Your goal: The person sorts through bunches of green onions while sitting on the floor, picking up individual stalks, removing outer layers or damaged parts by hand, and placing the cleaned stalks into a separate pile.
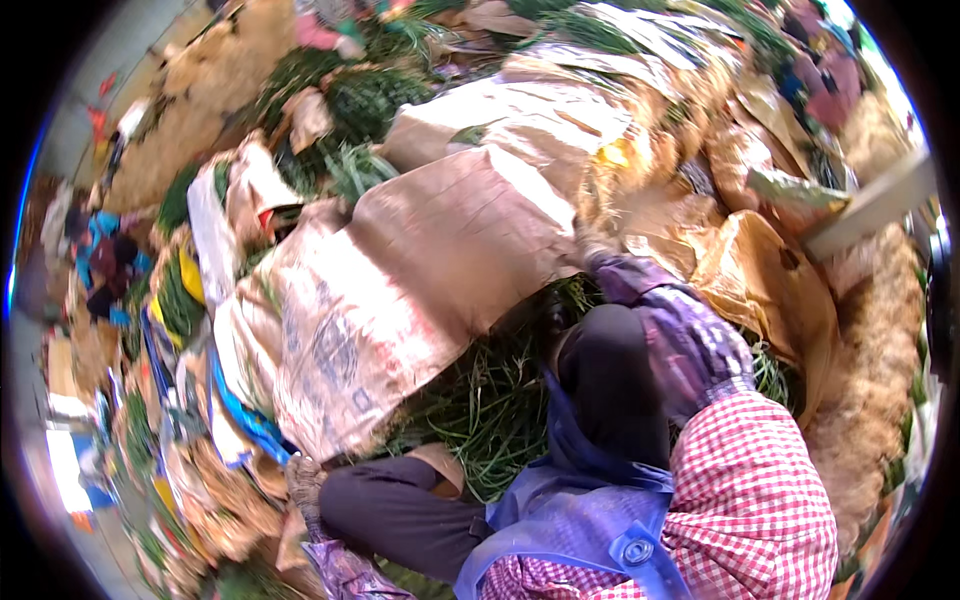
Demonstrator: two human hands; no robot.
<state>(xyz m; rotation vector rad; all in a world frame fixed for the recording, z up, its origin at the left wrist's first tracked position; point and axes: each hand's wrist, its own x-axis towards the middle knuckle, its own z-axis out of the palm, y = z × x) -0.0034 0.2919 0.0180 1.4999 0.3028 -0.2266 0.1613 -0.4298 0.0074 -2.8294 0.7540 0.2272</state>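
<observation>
Right hand: your right hand (640,285), in a purple patterned glove below a red-checked sleeve (755,500), reaches forward to the near edge of a big tan sack (440,250). The hand touches the sack's edge; the fingers curl under it, and you cannot tell from here whether they are pinched or spread.
Left hand: your left hand (305,490), gloved, sits low at your left by your dark trouser leg (400,510). It rests on dry brown stalks (225,500); whether its fingers are closed cannot be told.
Sack: it lies flat and creased across the middle of the heap, faded blue printing on its near left part, tilted down toward your left.
Greens: long thin green leaves (480,400) lie under the sack's near edge, just before your knees.
Apron: a blue apron (580,520) covers your lap.
Around: more tan sacks (520,115) and green bundles (365,100) lie beyond; crumpled brown paper (765,270) lies to your right.
</observation>
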